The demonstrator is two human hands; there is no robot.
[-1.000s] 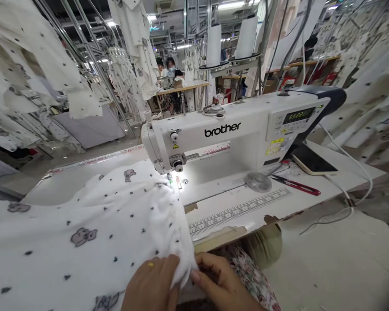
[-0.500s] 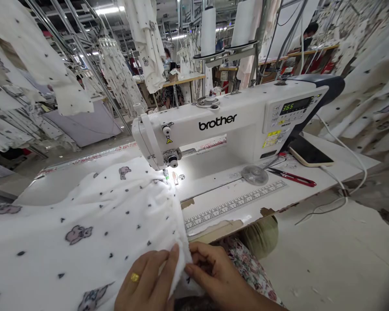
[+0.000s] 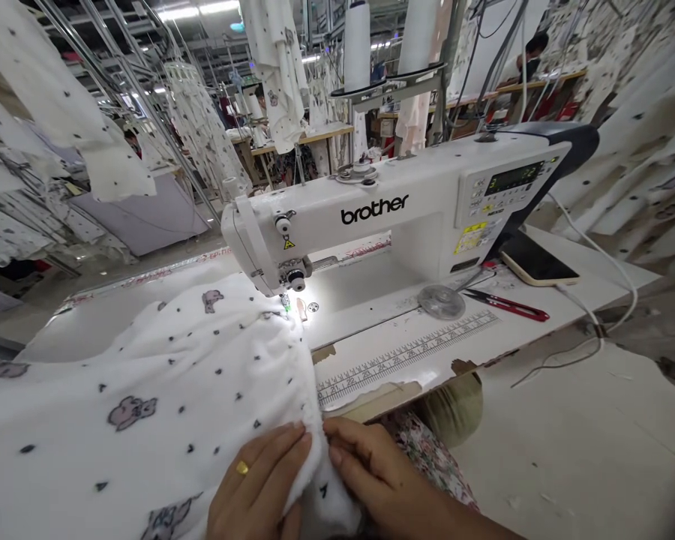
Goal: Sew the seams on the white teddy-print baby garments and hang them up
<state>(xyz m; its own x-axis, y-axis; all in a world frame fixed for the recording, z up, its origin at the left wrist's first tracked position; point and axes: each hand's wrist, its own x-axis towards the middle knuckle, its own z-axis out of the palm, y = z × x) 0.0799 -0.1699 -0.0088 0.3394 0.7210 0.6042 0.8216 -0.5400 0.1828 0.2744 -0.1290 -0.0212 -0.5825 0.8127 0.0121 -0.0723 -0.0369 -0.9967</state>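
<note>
White printed fabric [image 3: 163, 390], dotted w/ small animal motifs, lies bunched across the left part of the sewing table [image 3: 607, 281]. Its far end reaches the presser foot [image 3: 285, 301] of the Brother sewing machine [image 3: 371, 210]; can't tell from here if it sits under the foot.

L hand [image 3: 253, 487], ringed, is nearly closed, fingers curled over a raised fold of the fabric at the table's near edge. R hand [image 3: 376, 465] is also nearly closed, pinching the same fold from the other side. Thumbs partly hidden, so exact grip not fully confirmed.

Workmanship: both pinches should keep the fold edge even, w/ no twist running back to the needle. Ripples visible near the foot want smoothing. Bulk to the left needs support so its weight doesn't drag at the stitch point.

Other items: steel-look tape rule [image 3: 405, 360] along the near edge; red-handled thread snips [image 3: 506, 304] and phone [image 3: 534, 259] at right, well apart from the fabric. Co-worker [image 3: 532, 52] in far background, hands not involved.
</note>
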